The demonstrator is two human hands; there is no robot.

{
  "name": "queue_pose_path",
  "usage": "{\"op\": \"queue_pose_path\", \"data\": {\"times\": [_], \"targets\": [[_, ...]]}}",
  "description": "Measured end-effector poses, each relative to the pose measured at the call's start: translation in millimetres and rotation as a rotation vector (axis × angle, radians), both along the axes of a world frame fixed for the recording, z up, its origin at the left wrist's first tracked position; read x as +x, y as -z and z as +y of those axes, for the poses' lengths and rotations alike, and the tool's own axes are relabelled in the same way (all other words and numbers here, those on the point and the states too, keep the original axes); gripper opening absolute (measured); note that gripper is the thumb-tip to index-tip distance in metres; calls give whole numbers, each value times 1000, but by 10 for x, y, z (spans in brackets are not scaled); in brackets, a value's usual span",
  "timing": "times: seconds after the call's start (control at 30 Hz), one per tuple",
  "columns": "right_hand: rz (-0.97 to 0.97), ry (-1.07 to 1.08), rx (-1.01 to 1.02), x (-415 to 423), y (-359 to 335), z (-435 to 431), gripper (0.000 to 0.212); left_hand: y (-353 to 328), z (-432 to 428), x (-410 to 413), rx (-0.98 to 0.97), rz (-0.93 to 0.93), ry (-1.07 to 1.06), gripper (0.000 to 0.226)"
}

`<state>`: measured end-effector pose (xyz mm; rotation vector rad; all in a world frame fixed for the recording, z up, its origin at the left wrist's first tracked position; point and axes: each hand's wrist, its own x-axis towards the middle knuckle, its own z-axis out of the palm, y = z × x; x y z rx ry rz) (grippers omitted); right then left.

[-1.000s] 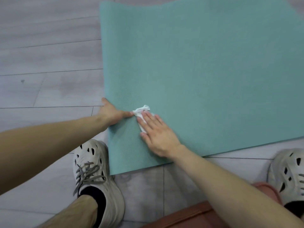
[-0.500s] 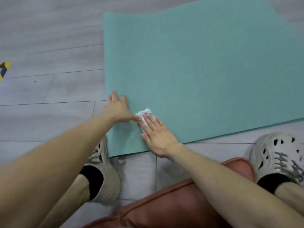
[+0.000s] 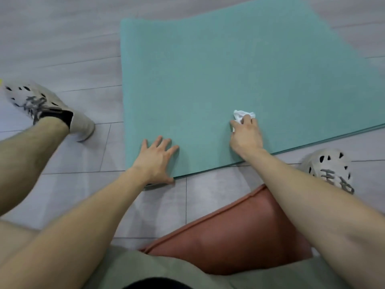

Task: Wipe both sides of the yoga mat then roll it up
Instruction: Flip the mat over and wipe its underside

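1. A yellow speck (image 3: 1, 81) is showing at the far-left edge of the frame, too cut off to identify. The left shoe (image 3: 48, 107) is blurring. The teal yoga mat (image 3: 229, 69) is lying flat on the grey plank floor (image 3: 62, 49) and is running out of frame at the top and right, so its full length is not showing. Most of the crumpled white tissue (image 3: 242, 114) is hiding under fingers. The right forearm is covering part of the pink cushion (image 3: 229, 232) and part of the right shoe (image 3: 327, 165).
2. The left hand (image 3: 155, 161) is lying flat on the mat's near-left corner, fingers spread and straight, thumb at the near edge, gripping nothing.
3. The right hand (image 3: 245, 134) is pressing the tissue onto the mat close to its near edge, fingers curled over it and holding it.
4. The mat's left edge is running straight away from the person, with bare floor beside it out to the left shoe. The near edge is slanting up to the right, passing just beyond the cushion and the right shoe. The wide stretch of mat beyond both hands is lying uncovered.
5. Showing here: one mat, one tissue, one cushion, two hands, two shoes.
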<state>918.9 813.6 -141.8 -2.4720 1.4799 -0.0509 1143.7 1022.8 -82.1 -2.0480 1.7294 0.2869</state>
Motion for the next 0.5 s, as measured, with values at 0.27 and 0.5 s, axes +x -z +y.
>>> {"op": "queue_pose_path", "data": {"times": [0.27,0.5], "targets": [[-164,-351,213,425,-135,804,51,197,97,-2,-66,62,-50,120],[-142,-385,222,67,-251,416,48,226,23,11,-73,84,-62,123]]}}
